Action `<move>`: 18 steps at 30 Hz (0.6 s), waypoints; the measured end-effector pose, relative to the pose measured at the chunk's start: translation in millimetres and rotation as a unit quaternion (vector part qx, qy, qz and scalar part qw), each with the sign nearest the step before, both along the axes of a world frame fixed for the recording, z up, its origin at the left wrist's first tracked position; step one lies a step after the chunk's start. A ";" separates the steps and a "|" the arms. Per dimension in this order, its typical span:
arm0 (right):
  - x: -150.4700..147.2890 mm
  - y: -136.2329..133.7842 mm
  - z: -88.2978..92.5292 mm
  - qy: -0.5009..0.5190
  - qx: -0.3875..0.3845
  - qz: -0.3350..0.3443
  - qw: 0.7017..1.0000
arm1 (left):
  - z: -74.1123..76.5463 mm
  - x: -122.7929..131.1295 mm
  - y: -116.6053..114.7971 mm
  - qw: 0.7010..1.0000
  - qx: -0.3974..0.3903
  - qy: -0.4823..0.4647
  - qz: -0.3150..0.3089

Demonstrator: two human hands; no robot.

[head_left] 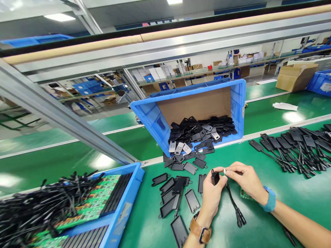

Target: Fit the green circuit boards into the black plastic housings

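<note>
Fingers of my left hand (212,193) are wrapped round a small black plastic case (214,177), much of it hidden in the grip. Close against it, my right hand (243,177) pinches something small and whitish at the fingertips, too small to name. A black cable (231,198) hangs down from between the hands and splits into two connector ends near the tabletop. Beneath my right wrist, a green circuit board (245,195) shows in part. Several open black case halves (191,200) lie on the table left of my left hand.
A tipped blue bin (239,110) holds black covers, some spilling out in front. At left, a blue tray (129,203) carries circuit boards with black cables. Cased cables (287,143) are piled at right. A white glove (285,106) and cardboard box (291,77) sit behind.
</note>
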State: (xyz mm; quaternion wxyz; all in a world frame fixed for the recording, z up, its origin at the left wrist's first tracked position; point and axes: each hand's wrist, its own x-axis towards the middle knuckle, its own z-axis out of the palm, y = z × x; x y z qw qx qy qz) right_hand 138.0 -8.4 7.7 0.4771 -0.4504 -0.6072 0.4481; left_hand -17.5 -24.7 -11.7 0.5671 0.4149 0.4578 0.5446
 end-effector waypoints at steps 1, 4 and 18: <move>-0.1 -0.1 0.1 0.002 -0.003 -0.003 1.000 | -0.1 -0.1 0.1 1.000 0.000 0.000 0.001; -0.1 0.3 0.1 0.001 -0.007 -0.006 1.000 | 0.4 -0.1 0.3 1.000 -0.003 -0.003 0.005; 2.9 4.7 -1.7 0.007 -0.012 0.013 1.000 | 5.2 -0.3 -0.4 1.000 0.005 0.009 -0.015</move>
